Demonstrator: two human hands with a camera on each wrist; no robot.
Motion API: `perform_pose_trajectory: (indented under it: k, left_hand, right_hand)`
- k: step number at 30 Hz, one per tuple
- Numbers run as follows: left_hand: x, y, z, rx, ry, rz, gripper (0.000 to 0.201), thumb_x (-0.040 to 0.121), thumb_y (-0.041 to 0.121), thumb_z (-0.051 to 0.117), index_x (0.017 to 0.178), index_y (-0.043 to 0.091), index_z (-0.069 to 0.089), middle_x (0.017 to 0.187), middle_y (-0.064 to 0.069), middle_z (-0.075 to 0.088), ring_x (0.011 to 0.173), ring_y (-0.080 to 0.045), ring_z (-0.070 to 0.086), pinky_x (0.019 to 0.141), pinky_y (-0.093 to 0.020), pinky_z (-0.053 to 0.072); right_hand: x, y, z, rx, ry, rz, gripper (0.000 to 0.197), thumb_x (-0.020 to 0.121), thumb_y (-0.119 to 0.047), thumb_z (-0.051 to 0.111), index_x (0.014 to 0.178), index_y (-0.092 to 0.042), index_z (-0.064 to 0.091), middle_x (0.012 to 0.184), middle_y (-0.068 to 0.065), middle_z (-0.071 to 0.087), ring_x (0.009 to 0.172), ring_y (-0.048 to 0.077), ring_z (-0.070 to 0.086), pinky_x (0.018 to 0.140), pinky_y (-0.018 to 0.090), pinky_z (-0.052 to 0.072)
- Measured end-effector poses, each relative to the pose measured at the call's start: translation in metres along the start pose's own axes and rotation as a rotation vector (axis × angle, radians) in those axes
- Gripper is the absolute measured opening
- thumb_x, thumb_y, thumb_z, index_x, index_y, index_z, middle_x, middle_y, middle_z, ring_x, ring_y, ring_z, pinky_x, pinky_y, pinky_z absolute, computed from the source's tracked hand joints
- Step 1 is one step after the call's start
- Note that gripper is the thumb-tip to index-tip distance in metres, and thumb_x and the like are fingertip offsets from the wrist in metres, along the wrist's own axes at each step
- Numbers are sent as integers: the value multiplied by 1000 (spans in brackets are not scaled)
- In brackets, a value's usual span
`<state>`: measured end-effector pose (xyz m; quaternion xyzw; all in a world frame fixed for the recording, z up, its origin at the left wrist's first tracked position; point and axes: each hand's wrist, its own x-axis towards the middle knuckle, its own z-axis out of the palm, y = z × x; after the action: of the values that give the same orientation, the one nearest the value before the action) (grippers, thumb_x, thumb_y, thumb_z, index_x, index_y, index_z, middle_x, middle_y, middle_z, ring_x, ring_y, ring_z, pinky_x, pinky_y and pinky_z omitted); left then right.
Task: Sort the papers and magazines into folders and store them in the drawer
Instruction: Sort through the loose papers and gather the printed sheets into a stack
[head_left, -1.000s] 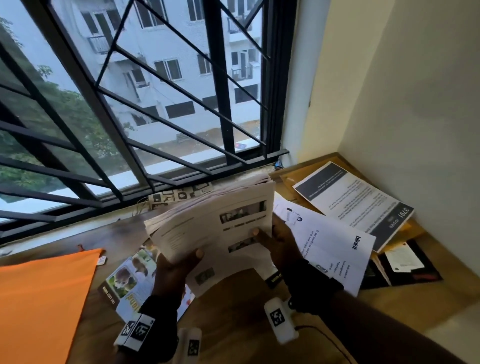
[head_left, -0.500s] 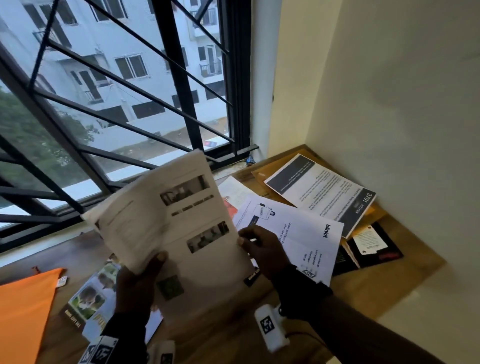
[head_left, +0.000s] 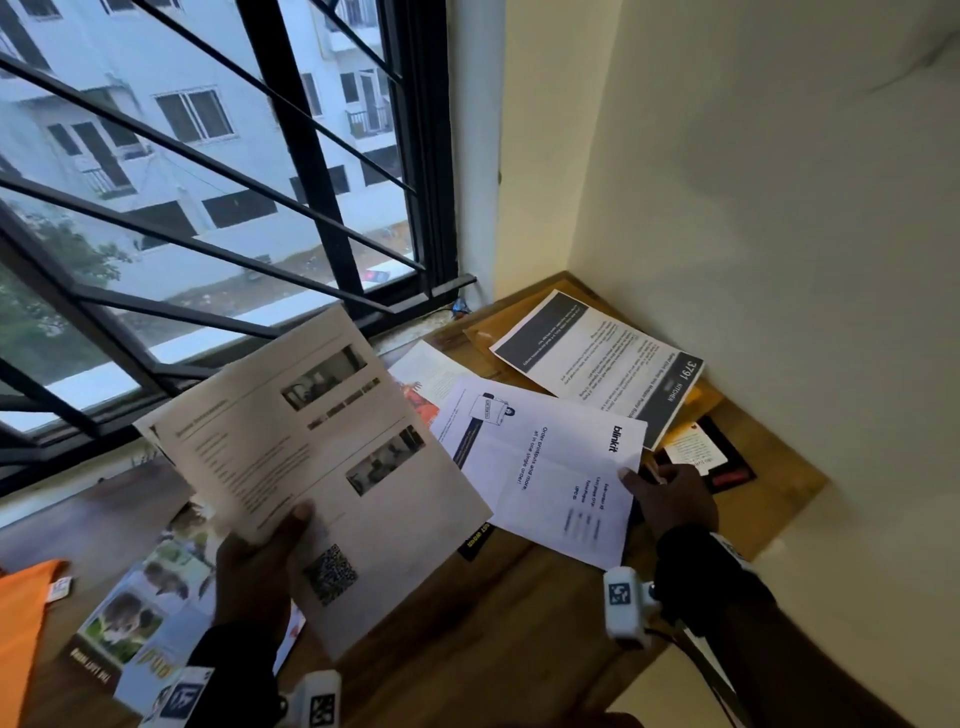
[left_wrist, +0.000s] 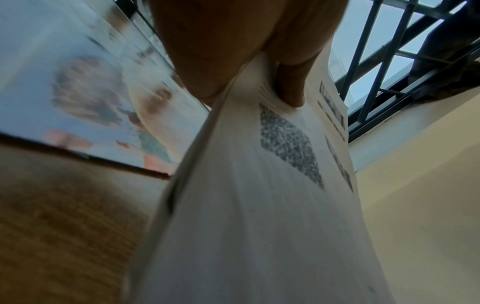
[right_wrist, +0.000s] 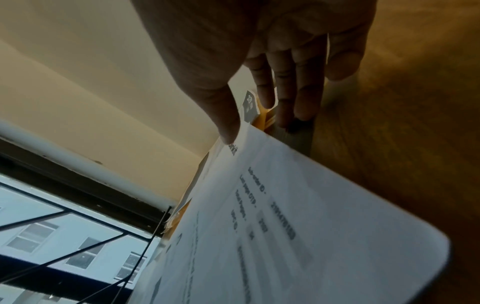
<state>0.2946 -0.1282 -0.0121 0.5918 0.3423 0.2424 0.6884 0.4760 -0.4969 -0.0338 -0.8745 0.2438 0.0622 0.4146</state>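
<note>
- We hold a stack of printed sheets (head_left: 322, 467) raised off the bench (head_left: 519, 623) in our left hand (head_left: 254, 577), thumb on top and fingers beneath, pinching it near the lower edge by the QR code.
- Our right hand (head_left: 670, 499) reaches to the white "blinkit" sheet (head_left: 545, 462) lying on the bench. The thumb lies on its near corner and the fingers are extended past its edge; from the right wrist view the corner looks slightly lifted, but we cannot tell whether the sheet is truly pinched yet.
- Still spread on the bench toward the wall corner: a printed page with a dark "3791" band (head_left: 597, 364), resting on a brown envelope (head_left: 488, 332), and a black booklet with a small card (head_left: 722, 462) beside our right hand.
- On the left, a magazine with animal photos (head_left: 130, 618) lies flat, partly under the raised stack, and an orange folder (head_left: 21, 623) sits at the bench's edge.
- By our reckoning the task is in its early gathering stage: some papers are collected in hand, nothing is visibly filed in the folder, and no drawer is in view.
- Left to do: collect the remaining loose sheets, separate the magazines, fill the folders, and put them in the drawer.
</note>
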Motion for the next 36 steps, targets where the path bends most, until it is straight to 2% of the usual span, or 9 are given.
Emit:
perform_pose_trajectory:
  k: [2,6,13,15,19,22,30,33,36]
  left_hand:
    - [2,-2,1,8,-14,3,19,88,2,65,107,4,67,103,-4,70,99,-22,64,76,-29,60]
    - [8,-6,-4,25,-14,-8,12,85,10,71,96,14,72,103,-6,72,104,-28,64,93,-44,49]
    - [12,-3,-19,92,41,18,19,88,14,70,105,6,67,94,-10,68,89,-30,62,76,-35,50]
    - [17,-4,-28,110,57,21,17,88,14,70,104,9,67,95,-8,69,89,-28,63,85,-44,52]
    - [26,-6,-47,106,69,8,21,85,15,74,106,12,71,106,-14,71,104,-36,65,95,-57,50]
    - [28,-6,-57,99,79,-7,26,86,12,72,111,8,69,109,-18,70,105,-38,65,95,-59,50]
    - [16,0,-67,130,56,55,20,88,3,67,102,18,70,93,4,74,85,-11,69,67,-19,59]
    - [12,0,-67,153,49,68,23,88,4,67,100,23,69,93,9,73,87,-8,67,70,-19,59]
    - [8,5,-65,165,34,31,21,87,4,69,98,22,69,92,7,73,87,-11,67,78,-30,56]
  right_hand:
    - [7,1,4,-49,-25,-18,40,76,-34,79,96,-6,58,92,9,61,82,28,55,73,35,45]
    - [17,0,10,-135,-84,-47,27,77,-29,78,79,-6,64,95,18,70,78,31,60,73,35,48]
    - [28,-16,5,-240,-101,-216,22,90,-8,55,106,0,67,112,23,65,97,35,59,84,36,43]
    - [36,-28,1,-263,-89,-280,24,93,-8,48,109,-5,65,117,19,64,107,37,58,89,37,43]
    - [59,-57,-8,-244,-249,-419,34,85,3,51,71,-25,64,96,4,64,96,27,59,83,30,43]
    - [74,-78,-9,-403,-338,-530,35,80,3,52,64,-27,63,94,3,67,99,28,61,85,32,44]
    - [76,-142,21,-800,-434,-806,30,94,-7,51,123,-5,59,132,18,57,123,33,52,97,32,36]
    - [59,-164,51,-913,-520,-915,40,98,-13,44,137,-14,50,141,13,51,128,29,48,108,34,33]
    - [40,-186,78,-1022,-614,-1049,34,98,-31,42,131,-26,52,125,0,56,114,27,56,97,36,43]
